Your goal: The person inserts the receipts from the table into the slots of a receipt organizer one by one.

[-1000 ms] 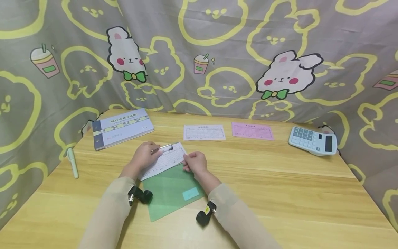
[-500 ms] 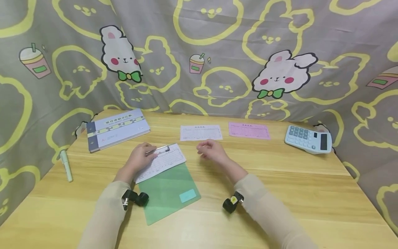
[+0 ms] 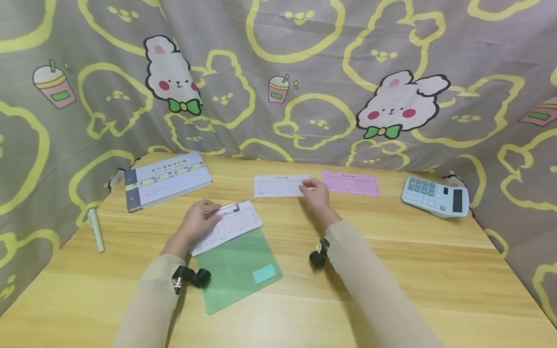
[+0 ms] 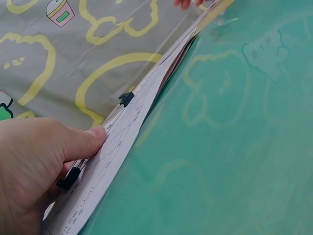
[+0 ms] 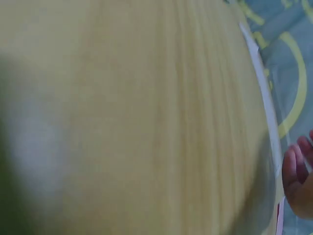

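A green clipboard point(image 3: 235, 270) with a pale blue label lies left of centre, a white printed form point(image 3: 237, 224) under its metal clip point(image 3: 224, 210). My left hand point(image 3: 197, 224) grips its clip edge. In the left wrist view the thumb presses on the form between the clip's black ends, fingers tucked behind. My right hand point(image 3: 316, 193) is at the right end of a white printed slip point(image 3: 276, 186) lying flat at the back, with loosely bent fingers overlapping it. In the right wrist view only part of the right hand point(image 5: 301, 183) shows, beside the slip's edge.
A pink printed slip point(image 3: 354, 184) lies just right of the right hand. A light blue calculator point(image 3: 435, 197) sits at the back right. A ledger book point(image 3: 171, 182) lies at the back left, with a pale green pen point(image 3: 96, 231) near the left edge. A patterned curtain point(image 3: 313, 87) borders the table.
My right hand has left the right corner of the form on the clipboard and moved away and right to the white slip. The left hand stays at the clip.
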Available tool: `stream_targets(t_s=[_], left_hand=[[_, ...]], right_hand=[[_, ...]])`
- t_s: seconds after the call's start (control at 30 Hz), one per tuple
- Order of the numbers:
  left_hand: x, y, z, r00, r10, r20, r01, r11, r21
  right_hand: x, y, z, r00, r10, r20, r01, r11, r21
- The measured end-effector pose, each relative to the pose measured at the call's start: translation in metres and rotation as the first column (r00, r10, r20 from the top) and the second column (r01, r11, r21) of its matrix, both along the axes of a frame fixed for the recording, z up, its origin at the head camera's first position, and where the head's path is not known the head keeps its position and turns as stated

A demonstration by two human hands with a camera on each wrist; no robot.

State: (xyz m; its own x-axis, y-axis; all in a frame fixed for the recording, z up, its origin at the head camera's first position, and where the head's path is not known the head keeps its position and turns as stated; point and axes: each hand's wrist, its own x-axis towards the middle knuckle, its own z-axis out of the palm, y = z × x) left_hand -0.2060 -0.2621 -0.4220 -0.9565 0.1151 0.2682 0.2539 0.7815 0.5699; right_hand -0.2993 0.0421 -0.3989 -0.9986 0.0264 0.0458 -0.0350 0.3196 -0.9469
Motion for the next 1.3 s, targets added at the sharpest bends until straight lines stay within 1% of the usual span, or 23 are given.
stream_targets(t_s=[0.07,0.17,0.2,0.27,0.33,0.43,0.53,0.63,0.77,0.93,1.07,1.17,1.3], left_hand=[[0.0,0.0,0.0,1.0,0.005,0.001,-0.005,1.0,-0.001],[0.0,-0.001,0.001,1.0,0.012,-0.004,-0.012,1.0,0.003],[0.0,-0.001,0.001,1.0,0.013,-0.006,-0.013,1.0,0.006],[0.0,-0.001,0.001,1.0,0.014,-0.008,-0.014,1.0,0.014],[0.0,-0.001,0.001,1.0,0.014,-0.007,-0.014,1.0,0.019],[0.0,-0.001,0.001,1.0,0.011,-0.011,-0.011,1.0,0.023],[-0.001,0.0,0.0,1.0,0.012,-0.017,-0.011,1.0,0.026],[-0.002,0.002,-0.001,1.0,0.011,-0.018,-0.011,0.999,0.032],[-0.003,0.004,-0.001,1.0,0.008,-0.02,-0.007,1.0,0.026],[-0.003,0.005,0.001,1.0,0.008,-0.023,-0.008,1.0,0.025],[-0.001,0.004,0.0,1.0,0.025,-0.012,-0.024,0.999,0.022],[0.0,0.002,0.0,1.0,0.03,-0.006,-0.029,0.999,0.016],[0.002,0.002,-0.001,0.999,0.037,0.004,-0.037,0.999,0.016]], right_hand=[[-0.004,0.0,-0.002,0.998,0.059,0.027,-0.06,0.998,0.031],[-0.007,-0.001,-0.002,0.988,0.147,0.034,-0.15,0.986,0.072],[-0.008,-0.002,-0.002,0.986,0.164,0.029,-0.166,0.982,0.09],[-0.009,-0.001,-0.004,0.986,0.168,0.016,-0.169,0.979,0.111],[-0.01,0.0,-0.005,0.99,0.14,0.0,-0.138,0.981,0.139],[-0.011,0.003,-0.006,0.998,0.06,-0.008,-0.058,0.982,0.181],[-0.01,0.006,-0.007,1.0,-0.016,0.005,0.014,0.972,0.235],[-0.01,0.009,-0.008,0.998,-0.057,0.029,0.046,0.952,0.301],[-0.009,0.009,-0.01,0.993,-0.106,0.049,0.079,0.915,0.395],[-0.008,0.007,-0.012,0.98,-0.193,0.048,0.149,0.872,0.466],[-0.008,0.005,-0.012,0.978,-0.204,0.05,0.148,0.839,0.524],[-0.007,0.004,-0.012,0.979,-0.196,0.062,0.13,0.823,0.553],[-0.007,0.005,-0.012,0.98,-0.184,0.082,0.109,0.825,0.555]])
